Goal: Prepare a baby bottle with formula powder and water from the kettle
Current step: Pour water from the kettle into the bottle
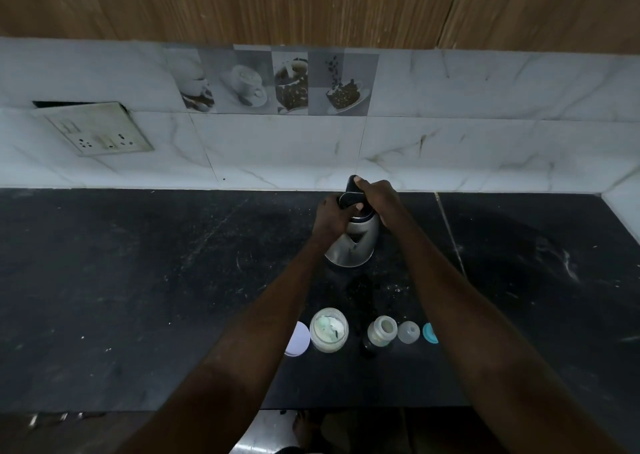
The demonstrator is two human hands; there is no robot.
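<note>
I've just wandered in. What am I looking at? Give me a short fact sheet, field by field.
Place: black kitchen counter, tiled wall behind
Kettle: steel, at the counter's back
Left hand: grips the kettle's top
Right hand: holds the kettle's black handle
Formula jar: open, powder and scoop inside, white lid beside it
Baby bottle: open, upright, right of the jar
Bottle parts: clear cap and teal ring, further right

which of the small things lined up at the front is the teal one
The ring at the row's far right end, only partly in view. The dome beside it is clear; the bottle, jar and lid are whitish.
</note>
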